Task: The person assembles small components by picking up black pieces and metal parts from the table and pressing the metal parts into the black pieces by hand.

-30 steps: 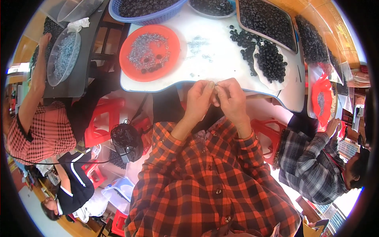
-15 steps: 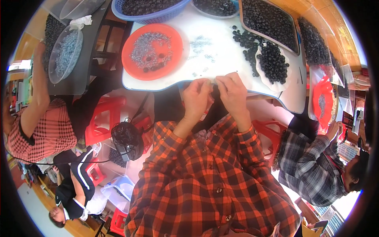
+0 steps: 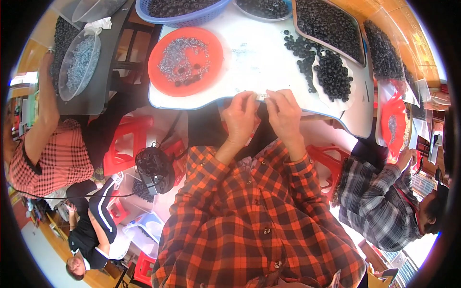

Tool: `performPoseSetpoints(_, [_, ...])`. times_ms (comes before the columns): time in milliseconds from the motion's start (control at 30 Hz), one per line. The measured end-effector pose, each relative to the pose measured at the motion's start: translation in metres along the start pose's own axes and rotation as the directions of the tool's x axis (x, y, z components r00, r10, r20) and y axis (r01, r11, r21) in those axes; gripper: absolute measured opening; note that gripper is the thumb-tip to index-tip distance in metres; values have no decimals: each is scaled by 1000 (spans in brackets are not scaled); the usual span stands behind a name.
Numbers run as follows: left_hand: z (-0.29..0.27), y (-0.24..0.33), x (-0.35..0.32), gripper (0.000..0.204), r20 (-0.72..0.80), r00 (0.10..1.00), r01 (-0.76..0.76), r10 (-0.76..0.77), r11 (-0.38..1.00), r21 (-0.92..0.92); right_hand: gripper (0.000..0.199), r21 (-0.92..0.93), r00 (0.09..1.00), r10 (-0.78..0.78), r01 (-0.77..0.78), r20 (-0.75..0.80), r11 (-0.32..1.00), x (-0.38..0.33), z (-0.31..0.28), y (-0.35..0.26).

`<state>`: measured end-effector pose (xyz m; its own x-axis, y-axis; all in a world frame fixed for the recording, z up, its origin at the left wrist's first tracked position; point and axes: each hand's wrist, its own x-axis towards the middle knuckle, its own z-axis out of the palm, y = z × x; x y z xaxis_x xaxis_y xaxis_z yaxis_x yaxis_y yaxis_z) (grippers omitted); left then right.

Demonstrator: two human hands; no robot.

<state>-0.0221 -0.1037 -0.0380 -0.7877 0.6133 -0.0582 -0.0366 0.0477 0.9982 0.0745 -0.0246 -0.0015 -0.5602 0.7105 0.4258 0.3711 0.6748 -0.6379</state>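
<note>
At the near edge of the white table [image 3: 269,62], my left hand [image 3: 238,115] and my right hand [image 3: 284,113] face each other, slightly apart. The fingertips of each are pinched together. A tiny pale bit [image 3: 262,96] shows between them, too small to name; whether one hand or both hold it cannot be told. Left of them stands an orange-red plate [image 3: 158,79] with small clear ring-like pieces [image 3: 175,55] and several black ones. On the right, a white scalloped dish [image 3: 321,91] carries a heap of round black pieces [image 3: 333,74] with hollow centres.
Loose black pieces [image 3: 305,57] lie beside a tray [image 3: 326,29] full of them. A blue basket [image 3: 192,20] and a bowl [image 3: 261,12] of black pieces stand at the back. Co-workers sit left [image 3: 53,153] and right [image 3: 379,201]. Red stools [image 3: 127,139] flank me.
My fingertips have shifted slightly, and the pale bit between them shows more plainly. Small clear bits scattered on the table look fainter. The person at lower left has shifted.
</note>
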Motion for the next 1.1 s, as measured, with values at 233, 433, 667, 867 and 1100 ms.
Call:
performPoseSetpoints(233, [-7,9,-7,17,32,999,-1,1,1000,-3,19,-9,999,-32,32,-28,999,-1,3,0])
performPoseSetpoints(433, [-15,-2,-10,14,-17,993,-115,117,988,106,18,6,998,-57,58,-28,998,1,7,-3])
performPoseSetpoints(667, [-36,15,9,20,-40,900,-352,434,779,519,16,-1,996,-87,87,-20,996,5,10,-5])
performPoseSetpoints(867, [-40,26,21,26,125,861,-426,493,564,707,17,-30,995,-97,96,-6,995,5,12,-9])
performPoseSetpoints(1100, [-42,23,23,15,142,863,-432,485,562,705,27,-63,985,-171,171,8,983,6,20,-8])
